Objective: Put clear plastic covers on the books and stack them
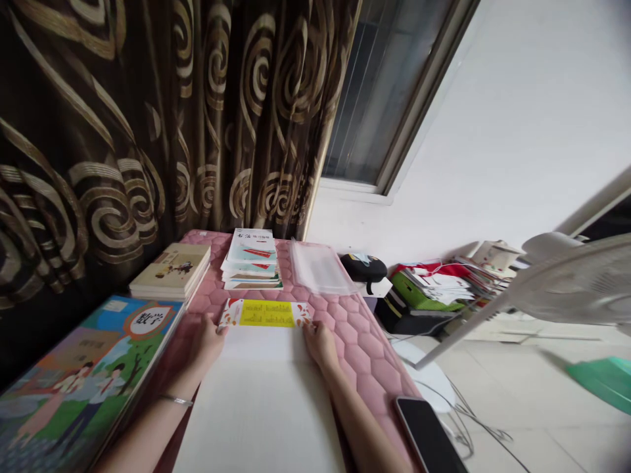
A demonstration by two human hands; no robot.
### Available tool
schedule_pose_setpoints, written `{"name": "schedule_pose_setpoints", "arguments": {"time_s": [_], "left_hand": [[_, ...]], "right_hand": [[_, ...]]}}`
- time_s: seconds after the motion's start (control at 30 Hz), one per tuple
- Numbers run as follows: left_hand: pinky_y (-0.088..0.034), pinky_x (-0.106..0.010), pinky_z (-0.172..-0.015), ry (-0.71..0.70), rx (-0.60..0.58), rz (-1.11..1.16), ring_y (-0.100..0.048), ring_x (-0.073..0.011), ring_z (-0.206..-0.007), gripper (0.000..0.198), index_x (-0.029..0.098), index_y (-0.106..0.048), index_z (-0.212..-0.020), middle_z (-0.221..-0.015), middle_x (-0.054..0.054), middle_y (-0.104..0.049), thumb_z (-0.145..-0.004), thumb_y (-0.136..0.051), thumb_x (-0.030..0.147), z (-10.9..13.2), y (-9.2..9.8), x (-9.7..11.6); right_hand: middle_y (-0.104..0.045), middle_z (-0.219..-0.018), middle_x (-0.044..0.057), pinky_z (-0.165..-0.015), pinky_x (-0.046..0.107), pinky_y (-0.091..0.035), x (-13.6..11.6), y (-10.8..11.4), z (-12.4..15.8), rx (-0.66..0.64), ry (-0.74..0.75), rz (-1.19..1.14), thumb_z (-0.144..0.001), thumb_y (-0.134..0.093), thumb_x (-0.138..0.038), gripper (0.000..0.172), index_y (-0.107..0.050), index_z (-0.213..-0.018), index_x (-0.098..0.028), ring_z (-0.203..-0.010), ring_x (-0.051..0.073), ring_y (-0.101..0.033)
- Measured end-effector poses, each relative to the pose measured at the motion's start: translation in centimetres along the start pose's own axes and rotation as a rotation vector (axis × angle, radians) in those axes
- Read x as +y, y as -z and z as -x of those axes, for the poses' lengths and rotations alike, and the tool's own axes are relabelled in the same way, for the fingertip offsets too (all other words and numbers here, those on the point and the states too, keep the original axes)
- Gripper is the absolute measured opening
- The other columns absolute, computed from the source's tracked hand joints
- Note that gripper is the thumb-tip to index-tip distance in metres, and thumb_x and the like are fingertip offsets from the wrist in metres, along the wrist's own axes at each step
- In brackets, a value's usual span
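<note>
A white sheet (263, 407) lies in front of me on the pink quilted cover. Across its far end runs a red-and-white printed strip with a yellow panel (267, 313) of small dark lettering, too blurred to read. My left hand (211, 336), with a bracelet at the wrist, grips the strip's left edge. On the opposite edge my right hand (318, 338) is closed in the same way, the fingers partly hidden underneath. Just beyond the strip sits a stack of thin booklets (253, 259), with clear plastic sleeves (320, 268) to its right.
To the left are a colourful textbook stack (98, 381) and a pile of beige books (170, 270). A phone (428, 437) rests at the right edge of the pink cover (362, 351). A white fan (566, 289) stands on the floor at right, cables near its base.
</note>
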State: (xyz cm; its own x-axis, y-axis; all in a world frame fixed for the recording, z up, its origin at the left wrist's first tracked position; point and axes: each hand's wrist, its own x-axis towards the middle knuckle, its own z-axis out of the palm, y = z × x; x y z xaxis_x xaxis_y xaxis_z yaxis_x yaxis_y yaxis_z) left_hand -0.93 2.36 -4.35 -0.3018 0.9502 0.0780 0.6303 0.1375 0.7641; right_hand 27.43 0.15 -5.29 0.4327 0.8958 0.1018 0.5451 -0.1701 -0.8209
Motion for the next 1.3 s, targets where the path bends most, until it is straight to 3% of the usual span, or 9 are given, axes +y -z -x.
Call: {"name": "schedule_pose_setpoints", "arguments": {"time_s": [0.17, 0.3, 0.4, 0.53, 0.73, 0.83, 0.93, 1.03, 1.3], "left_hand": [[-0.048, -0.039, -0.083, -0.05, -0.013, -0.239, -0.063, -0.0315, -0.108, 0.033, 0.01, -0.056, -0.114, -0.114, -0.023, -0.065, -0.082, -0.052, 0.017, 0.6, -0.2, 0.9], [-0.045, -0.048, -0.087, -0.095, 0.01, -0.378, -0.061, -0.0343, -0.108, 0.032, 0.013, -0.063, -0.109, -0.12, -0.023, -0.059, -0.089, -0.039, 0.018, 1.6, -0.2, 2.3], [-0.04, -0.052, -0.097, -0.362, -0.029, -0.496, -0.057, -0.0329, -0.118, 0.044, 0.016, -0.065, -0.117, -0.138, -0.021, -0.053, -0.093, -0.029, 0.015, 2.4, -1.0, 3.5], [-0.034, -0.053, -0.109, -0.653, -0.303, -0.534, -0.048, -0.0321, -0.134, 0.041, 0.021, -0.062, -0.13, -0.147, -0.014, -0.051, -0.095, -0.04, 0.025, 3.5, -3.1, 4.1], [-0.027, -0.063, -0.112, -0.633, -0.367, -0.579, -0.032, -0.0356, -0.145, 0.05, 0.016, -0.046, -0.145, -0.156, -0.016, -0.035, -0.097, -0.037, 0.025, 4.3, -4.8, 3.5], [-0.028, -0.064, -0.112, -0.658, -0.344, -0.588, -0.034, -0.0358, -0.144, 0.05, 0.017, -0.048, -0.145, -0.155, -0.017, -0.038, -0.096, -0.039, 0.023, 4.3, -4.7, 3.5], [-0.028, -0.062, -0.113, -0.665, -0.357, -0.635, -0.033, -0.0347, -0.144, 0.05, 0.019, -0.048, -0.145, -0.155, -0.015, -0.037, -0.095, -0.039, 0.022, 4.4, -4.3, 3.8], [-0.026, -0.059, -0.116, -0.636, -0.407, -0.687, -0.03, -0.0319, -0.146, 0.053, 0.021, -0.043, -0.148, -0.159, -0.011, -0.031, -0.096, -0.036, 0.022, 4.3, -4.0, 4.0], [-0.023, -0.061, -0.116, -0.56, -0.455, -0.662, -0.027, -0.0328, -0.147, 0.054, 0.02, -0.04, -0.149, -0.16, -0.011, -0.029, -0.097, -0.034, 0.031, 2.2, -5.4, 4.8]], "right_hand": [[-0.072, -0.106, 0.02, -0.076, 0.04, -0.048, -1.0, 0.4, 0.2, -0.083, -0.083, 0.228, -0.088, -0.051, -0.036, 0.045, -0.054, -0.125, -0.012, -0.094, 0.031, -0.068], [-0.073, -0.104, 0.015, -0.074, 0.036, -0.047, -1.7, 0.5, 0.6, -0.113, -0.058, 0.292, -0.093, -0.047, -0.036, 0.036, -0.057, -0.122, -0.019, -0.09, 0.027, -0.069], [-0.072, -0.108, 0.014, -0.073, 0.034, -0.047, -2.0, 0.5, 0.9, -0.134, -0.028, 0.322, -0.095, -0.045, -0.036, 0.033, -0.06, -0.12, -0.02, -0.09, 0.025, -0.069], [-0.071, -0.113, 0.012, -0.076, 0.034, -0.048, -2.5, 0.8, 1.2, -0.165, 0.001, 0.363, -0.097, -0.043, -0.032, 0.031, -0.063, -0.117, -0.02, -0.097, 0.025, -0.068], [-0.063, -0.124, 0.021, -0.08, 0.043, -0.05, -4.4, 1.3, 1.9, -0.142, 0.047, 0.574, -0.097, -0.039, -0.024, 0.035, -0.067, -0.116, -0.015, -0.105, 0.034, -0.065], [-0.047, -0.147, 0.019, -0.098, 0.044, -0.045, -5.4, 0.5, 2.9, -0.196, 0.291, 0.696, -0.093, -0.046, -0.021, 0.037, -0.065, -0.125, -0.017, -0.128, 0.035, -0.05], [-0.035, -0.157, 0.012, -0.115, 0.044, -0.029, -5.5, -0.6, 4.0, -0.431, 0.529, 0.638, -0.098, -0.043, -0.031, 0.048, -0.049, -0.144, -0.021, -0.145, 0.03, -0.03], [-0.025, -0.16, 0.014, -0.121, 0.048, -0.016, -4.9, -1.2, 4.7, -0.584, 0.52, 0.606, -0.103, -0.027, -0.044, 0.057, -0.036, -0.152, -0.017, -0.15, 0.029, -0.017], [-0.015, -0.161, 0.016, -0.122, 0.048, -0.011, -4.4, -0.9, 4.7, -0.635, 0.467, 0.649, -0.103, -0.022, -0.046, 0.061, -0.029, -0.154, -0.014, -0.15, 0.029, -0.009]]}}
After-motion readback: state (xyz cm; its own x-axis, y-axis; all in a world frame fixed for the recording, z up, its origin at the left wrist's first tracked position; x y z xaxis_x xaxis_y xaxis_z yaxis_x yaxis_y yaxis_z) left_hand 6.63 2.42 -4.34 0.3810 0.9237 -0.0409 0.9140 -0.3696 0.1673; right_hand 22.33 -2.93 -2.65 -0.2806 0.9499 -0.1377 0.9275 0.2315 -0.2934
